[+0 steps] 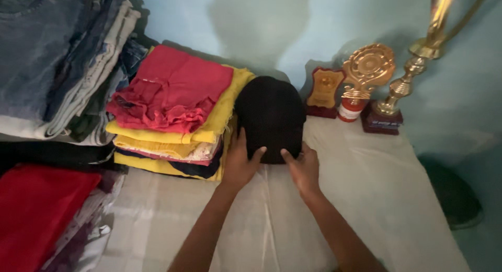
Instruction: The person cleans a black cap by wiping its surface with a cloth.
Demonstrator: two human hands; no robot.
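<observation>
A black cap sits on a pale cloth-covered shelf, its near edge toward the person and its crown toward the back wall. Both hands are on that near edge. The left hand presses against the cap's left side, its grip narrow, thumb laid over the top of the edge and fingers curled beside it. The right hand takes the right side of the same edge, thumb on top and fingers tucked under or behind; how far those fingers close cannot be told. Both forearms reach in from the bottom of the view.

Just to the left of the cap, touching it or nearly so, stands a stack of folded clothes, mostly yellow pieces with a crumpled red garment on top. Further left is a taller pile of folded jeans in blue and pale denim. At the lower left lies another pile topped by a red cloth.

To the right of the cap, against the wall, stand a small shield-shaped plaque, a gold wheel-shaped trophy on a red and white base, and a tall gold trophy on a dark base. The wall behind is pale blue-green and dimly lit.
</observation>
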